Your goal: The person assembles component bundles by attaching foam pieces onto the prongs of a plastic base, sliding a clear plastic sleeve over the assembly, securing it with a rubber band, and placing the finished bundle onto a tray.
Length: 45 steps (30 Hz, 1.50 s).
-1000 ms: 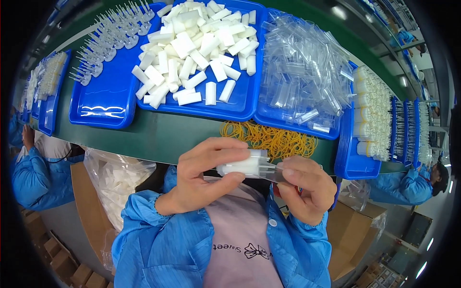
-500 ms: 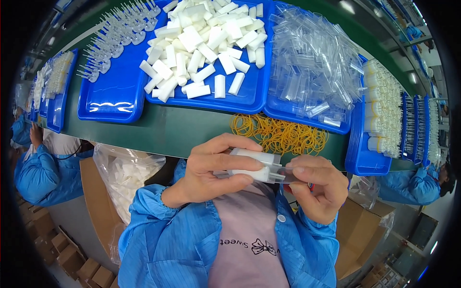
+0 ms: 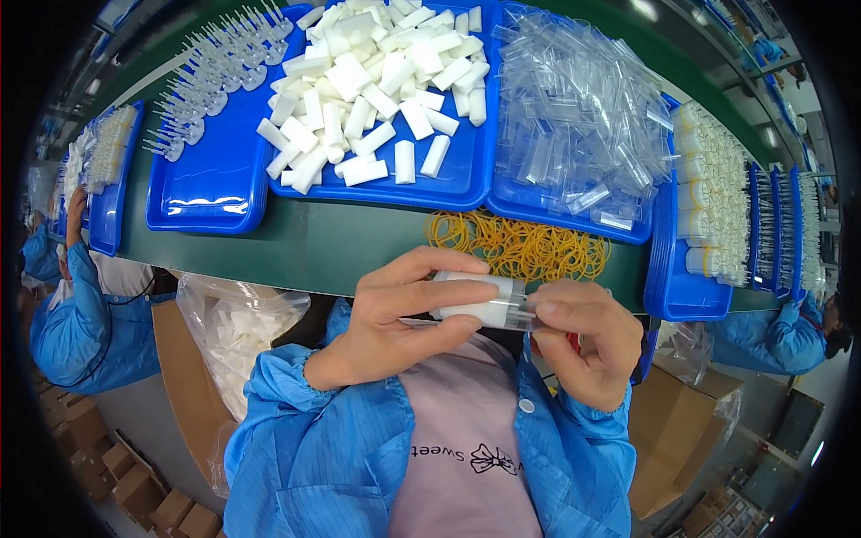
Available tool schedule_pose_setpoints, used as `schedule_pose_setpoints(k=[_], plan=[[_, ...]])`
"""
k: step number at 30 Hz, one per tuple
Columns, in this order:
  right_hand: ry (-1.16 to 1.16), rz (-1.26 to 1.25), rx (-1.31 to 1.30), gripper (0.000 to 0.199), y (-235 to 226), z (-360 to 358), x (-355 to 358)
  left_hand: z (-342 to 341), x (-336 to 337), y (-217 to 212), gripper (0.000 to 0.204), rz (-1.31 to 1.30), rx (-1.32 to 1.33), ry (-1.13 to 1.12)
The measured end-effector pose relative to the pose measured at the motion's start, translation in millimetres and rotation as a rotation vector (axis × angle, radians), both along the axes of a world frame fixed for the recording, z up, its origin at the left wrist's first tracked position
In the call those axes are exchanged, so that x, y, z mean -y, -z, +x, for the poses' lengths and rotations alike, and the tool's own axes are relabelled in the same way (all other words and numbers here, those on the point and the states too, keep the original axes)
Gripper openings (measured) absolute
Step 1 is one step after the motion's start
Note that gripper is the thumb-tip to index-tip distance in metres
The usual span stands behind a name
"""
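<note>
In front of my chest, my left hand (image 3: 386,318) grips white foam pieces (image 3: 484,312) together with clear plastic pieces (image 3: 518,314), its fingers over the top and thumb below. My right hand (image 3: 596,336) is closed at the bundle's right end, thumb and forefinger pinching the clear plastic where it juts past the foam. How many pieces are in the bundle is hidden by the fingers. Just beyond the hands, a pile of yellow rubber bands (image 3: 529,249) lies on the green table (image 3: 332,242).
Blue trays hold white foam blocks (image 3: 359,81), clear plastic pieces (image 3: 574,117) and clear stemmed parts (image 3: 211,76). Stacked trays with banded bundles (image 3: 708,197) stand at right. A plastic bag (image 3: 238,336) of foam and a carton (image 3: 677,439) flank me. Another person (image 3: 94,314) works at left.
My right hand has shifted slightly left, closer to my left hand, and less clear plastic sticks out between them. At left, another person's arm has reached up toward the trays.
</note>
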State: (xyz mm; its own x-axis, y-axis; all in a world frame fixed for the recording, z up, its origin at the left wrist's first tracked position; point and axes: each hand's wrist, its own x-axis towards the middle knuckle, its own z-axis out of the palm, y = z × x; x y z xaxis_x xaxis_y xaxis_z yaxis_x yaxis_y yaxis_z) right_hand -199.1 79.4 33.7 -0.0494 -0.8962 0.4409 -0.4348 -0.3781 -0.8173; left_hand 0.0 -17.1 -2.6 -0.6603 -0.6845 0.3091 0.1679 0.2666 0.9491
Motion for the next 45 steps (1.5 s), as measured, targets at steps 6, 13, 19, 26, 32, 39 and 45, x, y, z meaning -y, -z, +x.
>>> schedule_pose_setpoints(k=[6, 13, 19, 26, 32, 39, 45], plan=[[-0.016, 0.144, 0.125, 0.026, 8, -7, 1, -2, 2, -1, 0.034, -0.048, 0.047, -0.013], [0.073, 0.103, 0.363, 0.024, 22, 2, -1, -9, 2, 0, 0.033, -0.044, 0.03, -0.062], [0.055, 0.138, 0.489, 0.023, 25, 2, -4, -9, 1, -2, 0.031, -0.003, 0.027, -0.061], [-0.018, 0.15, 0.554, 0.023, 29, -2, 1, -10, 0, 1, 0.03, 0.026, 0.029, -0.079], [-0.038, 0.185, 0.608, 0.024, 33, 1, 1, -6, -5, 10, 0.031, 0.138, 0.016, -0.087], [-0.011, 0.194, 0.605, 0.023, 30, -1, 1, -9, -5, 13, 0.032, 0.14, 0.025, -0.097], [0.025, 0.141, -0.005, 0.024, 7, -6, 10, -5, -3, 18, 0.036, 0.071, 0.073, -0.105]])
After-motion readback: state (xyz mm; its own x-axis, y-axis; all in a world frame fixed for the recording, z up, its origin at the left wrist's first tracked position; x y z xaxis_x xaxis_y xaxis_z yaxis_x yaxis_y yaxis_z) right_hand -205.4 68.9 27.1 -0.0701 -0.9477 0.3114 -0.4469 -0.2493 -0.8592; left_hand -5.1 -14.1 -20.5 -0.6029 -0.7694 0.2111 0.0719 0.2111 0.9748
